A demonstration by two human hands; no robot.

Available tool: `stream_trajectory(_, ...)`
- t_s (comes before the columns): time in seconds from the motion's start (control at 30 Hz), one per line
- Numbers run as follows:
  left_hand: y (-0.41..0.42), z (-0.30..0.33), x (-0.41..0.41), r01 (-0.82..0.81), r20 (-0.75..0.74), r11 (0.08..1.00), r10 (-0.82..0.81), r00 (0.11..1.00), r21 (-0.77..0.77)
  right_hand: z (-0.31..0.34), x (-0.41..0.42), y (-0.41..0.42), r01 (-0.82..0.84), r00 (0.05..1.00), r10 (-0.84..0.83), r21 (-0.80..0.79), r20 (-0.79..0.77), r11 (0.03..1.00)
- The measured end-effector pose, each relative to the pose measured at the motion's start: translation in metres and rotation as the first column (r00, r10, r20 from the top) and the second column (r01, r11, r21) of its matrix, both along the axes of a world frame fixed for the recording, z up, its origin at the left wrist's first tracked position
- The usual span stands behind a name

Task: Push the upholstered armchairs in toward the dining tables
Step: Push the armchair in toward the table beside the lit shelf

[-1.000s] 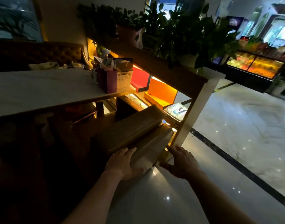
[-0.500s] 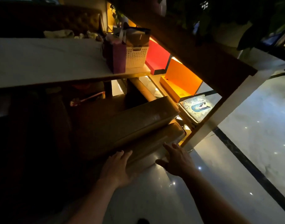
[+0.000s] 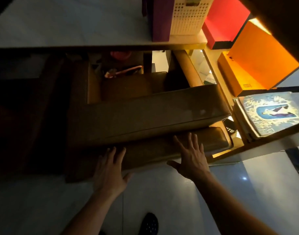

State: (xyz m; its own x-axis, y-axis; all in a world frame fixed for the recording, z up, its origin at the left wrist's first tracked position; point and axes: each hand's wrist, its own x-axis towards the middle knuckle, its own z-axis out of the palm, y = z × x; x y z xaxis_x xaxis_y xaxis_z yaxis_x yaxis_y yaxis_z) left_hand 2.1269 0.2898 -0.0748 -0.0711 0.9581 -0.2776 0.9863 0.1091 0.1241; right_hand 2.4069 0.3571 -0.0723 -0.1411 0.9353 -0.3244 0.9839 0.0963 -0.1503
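A brown upholstered armchair (image 3: 145,114) stands with its seat tucked under the pale dining table (image 3: 69,29), seen from above and behind. Its padded backrest runs across the middle of the view. My left hand (image 3: 109,172) lies flat against the lower back of the chair, fingers spread. My right hand (image 3: 189,155) presses flat on the back panel further right, fingers apart. Neither hand grips anything. The left side of the chair is lost in shadow.
A lit shelf unit (image 3: 257,65) stands close on the right with red (image 3: 225,19) and orange (image 3: 260,53) boxes and a blue picture book (image 3: 270,112). A purple bag (image 3: 160,19) and a white basket (image 3: 187,16) sit on the table's corner. My dark shoe (image 3: 149,223) is on the glossy floor.
The view has tilted down and moved closer to the chair. Both hands have gone from the chair's corner to lying flat on its back, and the chair sits further under the table.
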Motion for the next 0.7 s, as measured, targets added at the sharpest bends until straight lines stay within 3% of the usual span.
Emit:
stream_trajectory(0.27,-0.005,-0.025,-0.010,-0.057,-0.044,0.994,0.061,0.997,0.093,-0.036,0.002,0.002,0.010,1.000,-0.007,0.091,-0.029,0.996)
stream_trajectory(0.4,-0.007,-0.033,-0.007,-0.117,0.011,0.985,0.116,0.993,0.125,-0.045,0.000,-0.003,0.015,1.000,-0.012,0.167,-0.018,0.986)
stream_trajectory(0.7,-0.013,-0.037,-0.017,-0.085,-0.001,0.986,0.086,0.996,0.145,-0.049,-0.004,-0.014,0.012,1.000,-0.017,0.188,0.025,0.982)
